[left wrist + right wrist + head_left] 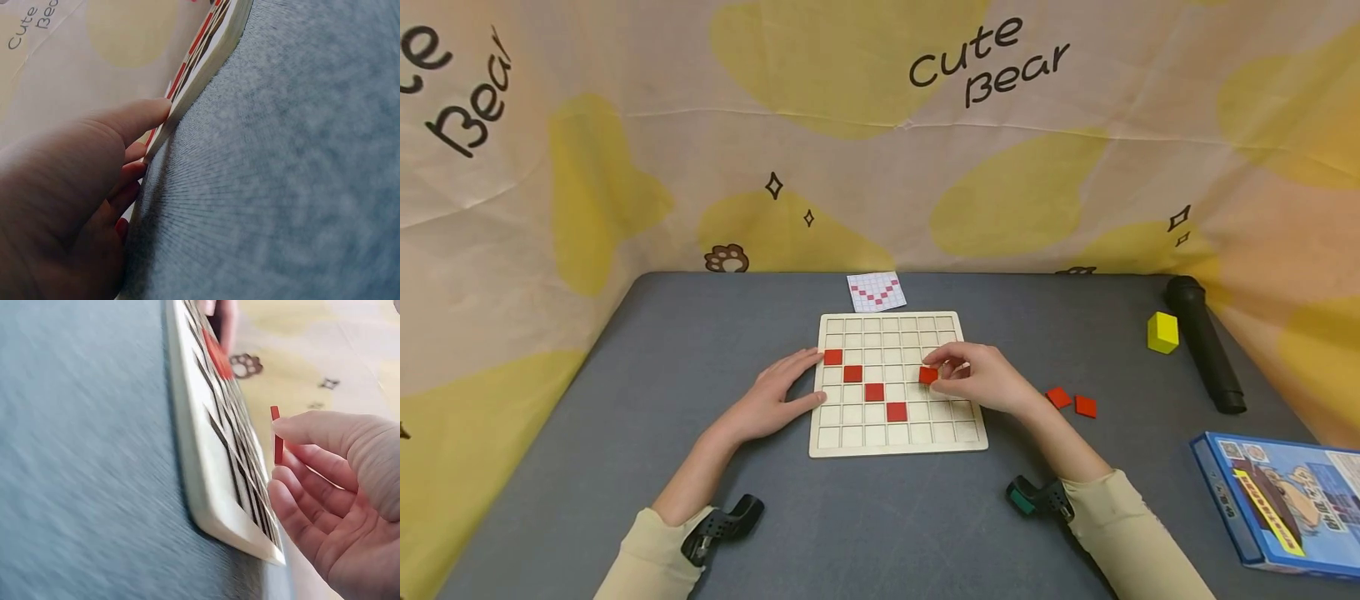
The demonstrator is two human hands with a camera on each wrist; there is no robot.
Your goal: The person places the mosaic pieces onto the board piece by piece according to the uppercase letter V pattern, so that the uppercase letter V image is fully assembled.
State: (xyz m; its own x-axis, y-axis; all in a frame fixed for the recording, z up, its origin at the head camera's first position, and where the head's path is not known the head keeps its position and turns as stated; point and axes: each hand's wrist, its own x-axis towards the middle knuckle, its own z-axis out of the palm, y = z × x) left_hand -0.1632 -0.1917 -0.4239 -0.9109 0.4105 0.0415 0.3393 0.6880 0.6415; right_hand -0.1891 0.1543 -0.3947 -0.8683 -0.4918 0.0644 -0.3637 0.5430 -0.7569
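A cream grid board [898, 450] with square recesses lies on the table. Several red square tiles [874, 392] sit in its cells, stepping down diagonally from the left side toward the middle. Over the board's right half, my right hand [981, 377] pinches another red tile [278, 434] between thumb and fingers; the right wrist view shows it edge-on, above the board's surface. My left hand [773, 398] rests at the board's left edge with fingers extended, thumb and fingertips touching the rim [181, 106].
Behind the board lies a small pattern card [877, 292] with a V of red squares. Two loose red tiles [1086, 406] lie right of the board. Farther right are a yellow block [1162, 332], a black microphone-like cylinder [1208, 350] and a blue box [1285, 504]. A printed cloth [850, 83] hangs behind.
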